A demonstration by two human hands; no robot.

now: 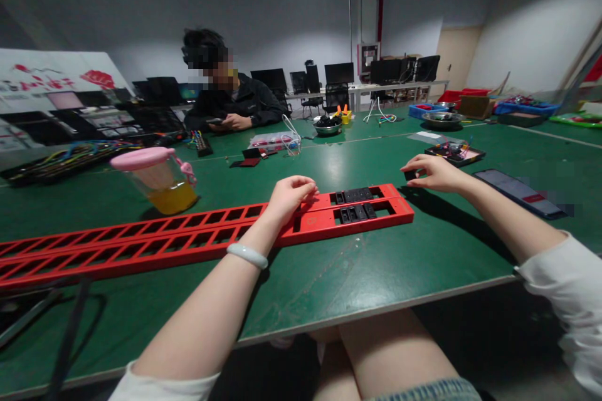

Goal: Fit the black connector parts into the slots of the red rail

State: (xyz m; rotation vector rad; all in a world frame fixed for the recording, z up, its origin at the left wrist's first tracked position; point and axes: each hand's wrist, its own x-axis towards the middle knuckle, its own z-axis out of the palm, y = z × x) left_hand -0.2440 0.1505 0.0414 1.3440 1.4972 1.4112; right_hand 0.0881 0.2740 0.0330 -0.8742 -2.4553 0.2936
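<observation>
Two long red frames (310, 221) with rows of rectangular openings lie side by side on the green table. Several black modules (356, 213) sit in the openings near their right end. My left hand (292, 195) rests on the far frame, fingers curled together; whatever they may hold is hidden. Past the right end of the frames, my right hand (430, 174) is raised a little above the table. Between its thumb and fingers it pinches a small black block (411, 175), whose exact kind I cannot make out.
A pink-lidded cup (169, 194) of yellow drink stands behind the frames. To the right lie a phone (520, 193) and a black tray (455, 153) with wires. Farther back are a metal bowl (328, 128) of black parts and a seated person (235, 103) holding a phone.
</observation>
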